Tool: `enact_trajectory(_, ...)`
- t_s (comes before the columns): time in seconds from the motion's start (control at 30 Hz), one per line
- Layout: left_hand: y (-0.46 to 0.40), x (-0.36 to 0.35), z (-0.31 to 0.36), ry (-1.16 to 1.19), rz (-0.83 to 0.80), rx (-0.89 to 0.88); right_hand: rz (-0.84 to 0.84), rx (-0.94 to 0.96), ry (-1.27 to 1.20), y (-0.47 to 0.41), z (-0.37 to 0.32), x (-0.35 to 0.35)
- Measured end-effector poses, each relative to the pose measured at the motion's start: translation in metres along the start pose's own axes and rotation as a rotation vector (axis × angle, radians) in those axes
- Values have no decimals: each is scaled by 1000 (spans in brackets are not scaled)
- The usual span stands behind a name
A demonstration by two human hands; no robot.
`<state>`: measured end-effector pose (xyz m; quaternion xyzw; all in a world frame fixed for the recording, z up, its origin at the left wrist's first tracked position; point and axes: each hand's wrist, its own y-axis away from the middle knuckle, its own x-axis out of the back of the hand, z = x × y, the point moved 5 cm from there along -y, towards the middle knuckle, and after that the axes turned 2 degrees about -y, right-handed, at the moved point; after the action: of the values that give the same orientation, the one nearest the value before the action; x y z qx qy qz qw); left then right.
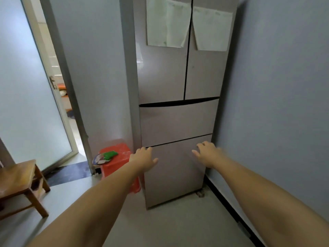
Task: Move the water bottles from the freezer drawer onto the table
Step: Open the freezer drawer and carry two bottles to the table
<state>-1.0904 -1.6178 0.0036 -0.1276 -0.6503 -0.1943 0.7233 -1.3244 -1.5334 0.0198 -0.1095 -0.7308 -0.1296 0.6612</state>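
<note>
Freezer drawer (175, 168) closed, left hand (143, 158), right hand (208, 154) near its top edge

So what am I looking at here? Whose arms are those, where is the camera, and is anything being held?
There is no robot here: a person wears one wide-angle camera on the head, looking forward and down, so the two bare arms are their own. Both reach toward the bottom drawer of a tall refrigerator, which looks closed. The left hand is at the drawer's upper left edge, the right hand is near its upper right; both are open and hold nothing. No water bottles show yet. Beside the refrigerator stands a red plastic stool; a wooden table is at the far left.
</note>
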Motion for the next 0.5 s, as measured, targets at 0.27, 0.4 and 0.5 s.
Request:
enact_trajectory(0.27, -139, -14, -59, 73, -59, 166, -79, 216, 44, -160, -60, -22)
enact_trajectory(0.4, -224, -5, -83, 100, -65, 182, -63, 219, -1, -238, -75, -11)
enact_trajectory(0.5, -282, 1, -96, 105, -103, 168, -42, 203, -21, -295, -82, 5)
